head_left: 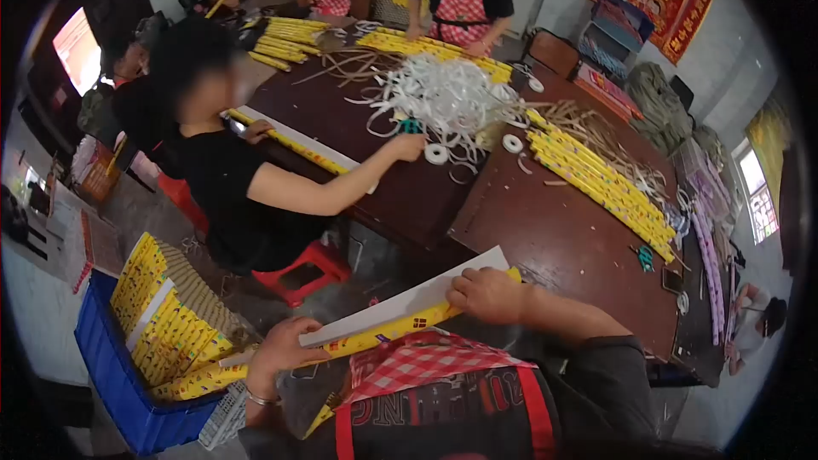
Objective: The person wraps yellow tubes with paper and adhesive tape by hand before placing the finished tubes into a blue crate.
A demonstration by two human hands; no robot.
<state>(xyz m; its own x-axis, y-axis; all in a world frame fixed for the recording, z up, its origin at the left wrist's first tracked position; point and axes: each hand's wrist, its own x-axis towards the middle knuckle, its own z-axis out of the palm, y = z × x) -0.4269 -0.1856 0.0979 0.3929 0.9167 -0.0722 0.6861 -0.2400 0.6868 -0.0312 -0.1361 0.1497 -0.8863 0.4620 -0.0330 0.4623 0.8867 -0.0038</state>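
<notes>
A roll of yellow printed wrapping paper (400,330) lies slantwise across the front of my body, with a strip of its white underside showing along the upper edge. My left hand (285,347) is closed round its lower left part. Near its upper right end, my right hand (486,294) grips the paper with bent fingers. The roll's lower left end reaches over a blue crate (106,349), which holds several yellow rolls (158,307). Below the roll is my red checked apron (409,366).
A brown table (571,234) bears finished-looking yellow rolls (596,179), a heap of white strips (443,102), tape rolls (512,144) and a green tape dispenser (643,258). A seated co-worker (217,170) handles another roll at left. A red stool (302,273) stands between us.
</notes>
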